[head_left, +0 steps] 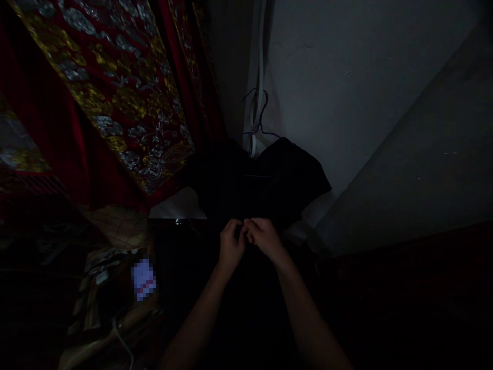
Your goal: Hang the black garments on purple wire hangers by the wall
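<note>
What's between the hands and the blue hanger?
A black garment, hanging from the blue hanger down to the left hand and right hand; the head view shows it.

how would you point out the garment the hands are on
Start at the pale wall, where a thin blue hanger hangs. The black garment hangs from it, with the left hand and right hand meeting, fingers curled, at its lower front. Unlike the red cloth with gold embroidery to its left, it is plain and dark.
</note>
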Tool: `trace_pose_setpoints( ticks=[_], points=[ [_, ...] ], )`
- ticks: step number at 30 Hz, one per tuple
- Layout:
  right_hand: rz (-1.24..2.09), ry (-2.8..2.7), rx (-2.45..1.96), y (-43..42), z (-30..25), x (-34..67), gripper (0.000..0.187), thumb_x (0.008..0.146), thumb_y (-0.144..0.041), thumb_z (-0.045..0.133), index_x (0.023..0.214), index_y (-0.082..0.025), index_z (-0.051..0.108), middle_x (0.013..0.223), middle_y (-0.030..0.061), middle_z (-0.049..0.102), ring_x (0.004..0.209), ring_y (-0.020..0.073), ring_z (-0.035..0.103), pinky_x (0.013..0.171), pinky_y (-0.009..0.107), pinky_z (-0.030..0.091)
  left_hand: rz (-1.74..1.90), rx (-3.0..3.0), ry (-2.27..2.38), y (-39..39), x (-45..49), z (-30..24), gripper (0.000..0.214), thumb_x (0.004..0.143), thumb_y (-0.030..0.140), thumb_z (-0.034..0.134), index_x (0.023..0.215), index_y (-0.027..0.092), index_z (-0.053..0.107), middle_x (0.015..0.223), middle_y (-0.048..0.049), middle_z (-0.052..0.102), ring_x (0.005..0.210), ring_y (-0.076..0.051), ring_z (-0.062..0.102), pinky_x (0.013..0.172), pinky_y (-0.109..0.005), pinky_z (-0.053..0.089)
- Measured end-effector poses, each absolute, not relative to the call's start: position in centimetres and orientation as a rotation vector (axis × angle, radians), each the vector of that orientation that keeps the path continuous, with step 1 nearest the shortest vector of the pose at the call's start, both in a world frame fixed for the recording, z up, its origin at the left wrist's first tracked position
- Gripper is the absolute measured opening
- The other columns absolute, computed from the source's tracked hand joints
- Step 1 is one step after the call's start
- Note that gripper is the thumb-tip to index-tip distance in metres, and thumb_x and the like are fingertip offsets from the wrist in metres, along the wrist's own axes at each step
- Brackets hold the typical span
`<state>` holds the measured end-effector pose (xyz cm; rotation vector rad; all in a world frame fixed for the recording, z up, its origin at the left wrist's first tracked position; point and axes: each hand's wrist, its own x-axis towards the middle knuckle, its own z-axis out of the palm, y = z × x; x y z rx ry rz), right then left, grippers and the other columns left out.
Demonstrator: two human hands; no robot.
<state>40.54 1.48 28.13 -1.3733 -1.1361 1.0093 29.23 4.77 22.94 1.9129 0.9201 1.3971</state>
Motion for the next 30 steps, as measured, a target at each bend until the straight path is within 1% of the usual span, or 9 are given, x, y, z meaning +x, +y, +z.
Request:
trace_pose_setpoints(
  ticks=[5, 9, 13, 15, 16, 19, 24, 28, 30],
  points=[
    [0.889, -0.943, -1.224, 5.0, 36.6, 43.2, 0.036, 0.078, -0.049, 0.069, 0.065, -0.017, 0.058, 0.044, -0.0049, 0.049, 0.036, 0.0060, 0.039, 0.038, 0.019, 0.027, 1.307, 1.934, 0.953, 4.3, 29.6, 22.0, 0.009, 0.090, 0.019, 0.052, 0.085, 0.019, 0.058, 0.082, -0.0043, 0.062, 0.079, -0.020, 0.062, 0.073, -0.030, 0.045],
    [0.714, -0.980, -1.106, 7.2, 41.9, 44.1, 0.036, 0.086, -0.047, 0.065, 0.068, -0.017, 0.056, 0.048, -0.0045, 0.051, 0.037, 0.0049, 0.042, 0.038, 0.017, 0.027, 1.202, 1.964, 0.909, 4.7, 30.1, 22.0, 0.010, 0.089, 0.017, 0.053, 0.083, 0.019, 0.061, 0.081, -0.0048, 0.064, 0.076, -0.020, 0.063, 0.071, -0.030, 0.045],
    [0.703, -1.045, -1.052, 6.6, 41.0, 43.1, 0.037, 0.088, -0.051, 0.059, 0.072, -0.019, 0.055, 0.049, -0.0042, 0.056, 0.036, 0.0048, 0.044, 0.036, 0.016, 0.027, 1.103, 2.019, 0.811, 6.6, 29.4, 26.0, 0.008, 0.083, 0.015, 0.063, 0.088, 0.020, 0.068, 0.084, -0.0045, 0.069, 0.077, -0.021, 0.065, 0.075, -0.032, 0.049],
    [0.724, -1.067, -1.040, 6.1, 39.8, 42.7, 0.034, 0.088, -0.050, 0.057, 0.073, -0.019, 0.055, 0.048, -0.0043, 0.056, 0.036, 0.0052, 0.045, 0.036, 0.016, 0.028, 1.195, 2.074, 0.750, 7.8, 29.0, 29.6, 0.024, 0.087, 0.020, 0.064, 0.110, 0.021, 0.068, 0.101, -0.0071, 0.071, 0.092, -0.022, 0.066, 0.087, -0.034, 0.049],
    [0.727, -1.081, -1.032, 6.0, 39.4, 42.7, 0.033, 0.088, -0.048, 0.057, 0.073, -0.019, 0.055, 0.048, -0.0044, 0.056, 0.036, 0.0054, 0.045, 0.036, 0.016, 0.028, 1.302, 2.114, 0.723, 8.4, 28.9, 31.6, 0.030, 0.090, 0.023, 0.062, 0.120, 0.021, 0.065, 0.104, -0.0074, 0.070, 0.094, -0.021, 0.065, 0.088, -0.034, 0.049],
    [0.700, -1.143, -0.999, 6.0, 39.8, 43.0, 0.030, 0.088, -0.043, 0.057, 0.069, -0.020, 0.055, 0.047, -0.0052, 0.053, 0.037, 0.0057, 0.044, 0.038, 0.017, 0.030, 1.554, 2.226, 0.573, 10.2, 29.2, 37.3, 0.032, 0.098, 0.022, 0.050, 0.129, 0.020, 0.060, 0.107, -0.0068, 0.068, 0.096, -0.018, 0.064, 0.090, -0.032, 0.048],
    [0.575, -1.246, -1.002, 6.4, 41.5, 43.6, 0.028, 0.089, -0.039, 0.055, 0.070, -0.019, 0.058, 0.048, -0.0057, 0.049, 0.041, 0.0068, 0.044, 0.043, 0.018, 0.033, 1.573, 2.495, 0.487, 11.7, 30.4, 42.1, 0.012, 0.096, 0.016, 0.055, 0.094, 0.017, 0.066, 0.090, -0.0033, 0.069, 0.087, -0.016, 0.064, 0.081, -0.027, 0.047],
    [0.394, -1.254, -1.075, 7.5, 39.2, 43.3, 0.029, 0.088, -0.035, 0.053, 0.065, -0.019, 0.057, 0.050, -0.0042, 0.048, 0.047, 0.0082, 0.044, 0.046, 0.021, 0.031, 1.685, 2.487, 0.628, 11.4, 30.4, 42.7, 0.007, 0.095, 0.018, 0.058, 0.091, 0.017, 0.063, 0.089, -0.0027, 0.068, 0.087, -0.016, 0.063, 0.082, -0.028, 0.046],
    [0.389, -1.240, -1.180, 7.9, 36.5, 42.9, 0.029, 0.085, -0.033, 0.052, 0.060, -0.019, 0.056, 0.050, -0.0034, 0.048, 0.048, 0.0091, 0.043, 0.047, 0.022, 0.029, 1.819, 2.238, 0.685, 11.9, 29.3, 43.1, 0.007, 0.095, 0.022, 0.060, 0.092, 0.017, 0.062, 0.090, -0.0017, 0.067, 0.091, -0.016, 0.062, 0.088, -0.028, 0.046]
  ],
)
